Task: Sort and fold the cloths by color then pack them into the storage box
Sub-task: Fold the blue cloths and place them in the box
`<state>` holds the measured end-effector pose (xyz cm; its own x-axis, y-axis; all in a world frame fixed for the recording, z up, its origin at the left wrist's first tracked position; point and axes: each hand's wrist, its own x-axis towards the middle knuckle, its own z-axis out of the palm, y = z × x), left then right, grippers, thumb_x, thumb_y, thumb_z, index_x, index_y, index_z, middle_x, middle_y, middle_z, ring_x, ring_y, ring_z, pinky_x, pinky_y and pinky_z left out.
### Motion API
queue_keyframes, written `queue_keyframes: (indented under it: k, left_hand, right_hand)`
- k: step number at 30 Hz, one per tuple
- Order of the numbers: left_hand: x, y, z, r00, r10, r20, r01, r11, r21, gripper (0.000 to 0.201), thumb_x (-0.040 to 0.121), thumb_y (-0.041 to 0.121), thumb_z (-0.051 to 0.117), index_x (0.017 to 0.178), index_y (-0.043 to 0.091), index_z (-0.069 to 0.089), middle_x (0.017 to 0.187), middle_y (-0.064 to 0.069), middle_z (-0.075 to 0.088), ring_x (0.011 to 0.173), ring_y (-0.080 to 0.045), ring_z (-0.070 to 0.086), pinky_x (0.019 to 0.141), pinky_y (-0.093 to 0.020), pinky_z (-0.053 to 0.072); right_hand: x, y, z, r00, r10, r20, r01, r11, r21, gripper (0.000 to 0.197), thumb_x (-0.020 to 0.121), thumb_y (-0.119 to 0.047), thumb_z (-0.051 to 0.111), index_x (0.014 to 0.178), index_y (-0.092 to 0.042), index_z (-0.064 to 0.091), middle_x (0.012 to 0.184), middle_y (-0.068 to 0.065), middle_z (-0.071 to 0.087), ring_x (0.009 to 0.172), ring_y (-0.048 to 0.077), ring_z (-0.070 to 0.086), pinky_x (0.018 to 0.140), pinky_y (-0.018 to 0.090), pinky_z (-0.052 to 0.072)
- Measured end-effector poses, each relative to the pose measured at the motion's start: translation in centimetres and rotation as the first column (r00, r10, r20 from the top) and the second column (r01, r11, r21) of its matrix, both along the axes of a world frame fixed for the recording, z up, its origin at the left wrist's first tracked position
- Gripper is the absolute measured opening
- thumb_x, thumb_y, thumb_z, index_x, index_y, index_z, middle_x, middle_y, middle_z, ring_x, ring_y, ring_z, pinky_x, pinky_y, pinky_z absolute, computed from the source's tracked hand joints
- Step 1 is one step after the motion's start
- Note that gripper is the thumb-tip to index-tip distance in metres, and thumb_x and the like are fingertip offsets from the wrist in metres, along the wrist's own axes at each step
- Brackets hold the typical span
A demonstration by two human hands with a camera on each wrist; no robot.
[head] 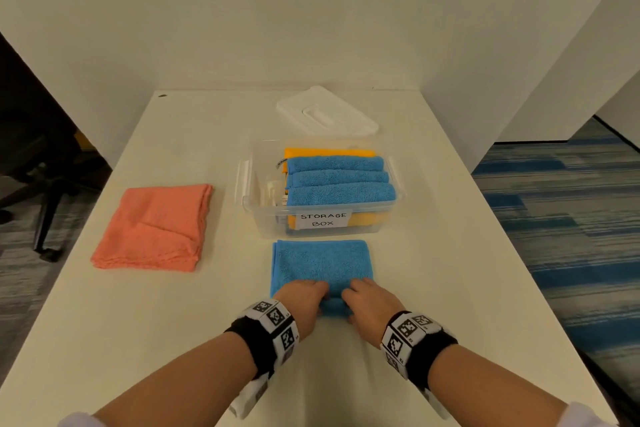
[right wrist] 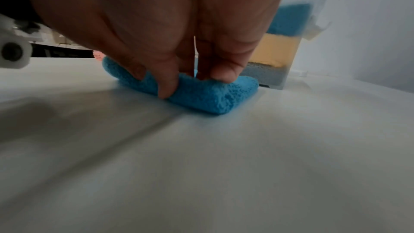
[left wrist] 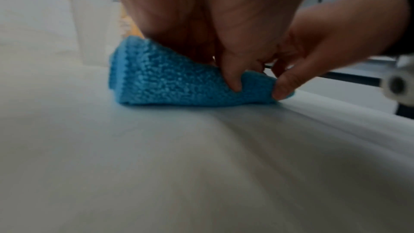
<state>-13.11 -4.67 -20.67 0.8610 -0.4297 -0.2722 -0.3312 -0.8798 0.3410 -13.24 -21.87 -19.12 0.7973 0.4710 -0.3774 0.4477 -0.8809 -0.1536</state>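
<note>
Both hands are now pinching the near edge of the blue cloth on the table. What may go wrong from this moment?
1. Left hand and right hand pinch only the near edge of the folded blue terry cloth; lifted, its layers may fall open.
2. The clear plastic storage box already holds rolled blue cloths near its rim; another may not fit beneath the white lid.

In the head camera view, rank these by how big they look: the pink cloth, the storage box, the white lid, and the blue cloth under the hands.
Largest to smallest, as they look:
1. storage box
2. pink cloth
3. blue cloth on the table and white lid, too close to rank: the lid lies farther away, and both hands cover the cloth's near edge.
</note>
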Motion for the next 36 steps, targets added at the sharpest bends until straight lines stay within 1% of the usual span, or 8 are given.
queue_keyframes:
  k: [7,13,16,18,23,26,31,36]
  left_hand:
    - [0.7,1.3,-0.3,0.989,0.110,-0.098,-0.125,0.977,-0.173,0.020,0.091,0.029,0.057,0.109,0.021,0.057,0.103,0.003,0.063,0.094,-0.016,0.057,0.074,-0.021,0.037]
    - [1.3,2.2,-0.1,0.994,0.072,-0.081,-0.077,0.995,-0.062,0.026,0.094,0.039,0.051,0.106,0.017,0.056,0.103,0.002,0.059,0.096,-0.017,0.055,0.075,-0.024,0.037]
    - [1.6,2.3,-0.2,0.995,0.063,-0.081,-0.064,0.998,-0.009,0.028,0.095,0.043,0.047,0.106,0.019,0.056,0.108,0.002,0.061,0.099,-0.018,0.056,0.079,-0.027,0.040]
    - [1.9,2.3,-0.1,0.993,0.059,-0.106,-0.056,0.998,0.026,0.030,0.096,0.045,0.046,0.107,0.019,0.056,0.109,0.001,0.061,0.100,-0.019,0.056,0.080,-0.028,0.041]
    - [3.1,2.4,-0.1,0.971,0.088,-0.222,-0.085,0.996,0.025,0.033,0.092,0.047,0.054,0.101,0.015,0.058,0.090,-0.001,0.058,0.085,-0.019,0.053,0.072,-0.027,0.040]
    - [3.5,2.3,0.3,0.965,0.103,-0.241,-0.096,0.995,0.041,0.030,0.088,0.050,0.058,0.089,0.020,0.054,0.084,0.003,0.053,0.080,-0.015,0.050,0.069,-0.026,0.038]
    - [3.3,1.1,1.5,0.998,-0.024,-0.065,0.027,0.999,0.039,0.022,0.088,0.032,0.061,0.102,0.017,0.053,0.106,0.001,0.052,0.099,-0.019,0.049,0.073,-0.028,0.036]
    - [2.0,-1.1,2.8,0.985,-0.169,-0.020,0.170,0.968,0.186,0.025,0.096,0.012,0.041,0.118,0.011,0.054,0.115,-0.009,0.054,0.106,-0.029,0.051,0.081,-0.040,0.044]
  right_hand:
    - [2.0,-0.3,0.3,0.996,-0.037,-0.086,0.035,0.999,-0.025,0.023,0.097,-0.019,0.042,0.112,-0.012,0.057,0.111,0.009,0.059,0.108,0.026,0.047,0.079,0.036,0.041]
    - [3.8,0.1,1.0,0.969,-0.152,-0.194,0.154,0.988,-0.002,0.019,0.094,-0.022,0.053,0.110,-0.016,0.061,0.109,0.007,0.063,0.098,0.024,0.057,0.082,0.031,0.044]
    - [4.6,0.2,1.0,0.953,-0.209,-0.221,0.222,0.975,0.032,0.008,0.089,-0.023,0.062,0.090,-0.020,0.055,0.100,0.002,0.061,0.091,0.021,0.058,0.079,0.029,0.046]
    - [5.0,0.5,1.1,0.943,-0.234,-0.237,0.239,0.971,-0.010,0.019,0.087,-0.024,0.065,0.079,-0.022,0.048,0.093,-0.001,0.056,0.084,0.017,0.053,0.075,0.027,0.045]
    - [6.1,-0.4,1.1,0.921,-0.301,-0.248,0.269,0.950,-0.157,0.038,0.081,-0.048,0.068,0.091,-0.017,0.048,0.090,0.000,0.054,0.082,0.018,0.053,0.071,0.028,0.043]
    - [6.2,-1.1,0.7,0.900,-0.327,-0.290,0.293,0.944,-0.155,0.040,0.081,-0.051,0.067,0.090,-0.016,0.049,0.091,0.001,0.055,0.082,0.018,0.053,0.069,0.027,0.041]
    - [6.6,-1.3,0.5,0.909,-0.303,-0.287,0.274,0.952,-0.139,0.042,0.080,-0.052,0.068,0.091,-0.016,0.049,0.093,0.002,0.058,0.081,0.018,0.055,0.071,0.028,0.043]
    - [6.7,-1.0,0.8,0.926,-0.241,-0.292,0.209,0.968,-0.136,0.038,0.082,-0.049,0.067,0.092,-0.019,0.046,0.091,0.000,0.053,0.081,0.019,0.052,0.070,0.029,0.041]
